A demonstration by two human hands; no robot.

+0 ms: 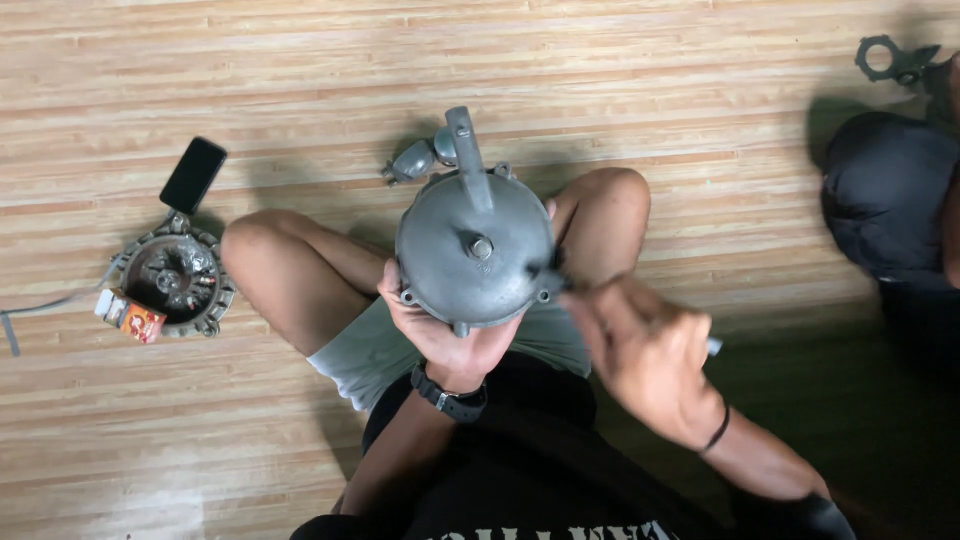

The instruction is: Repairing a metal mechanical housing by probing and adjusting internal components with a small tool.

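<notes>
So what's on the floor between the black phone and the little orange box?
In the head view, a round grey metal housing lies between the black phone and orange box.

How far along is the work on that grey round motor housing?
Done: one round motor part already lies apart on the floor. In hand: left hand cradles the grey housing; right hand, blurred, works a tool at its rim. Left: the centre nut remains on.
</notes>
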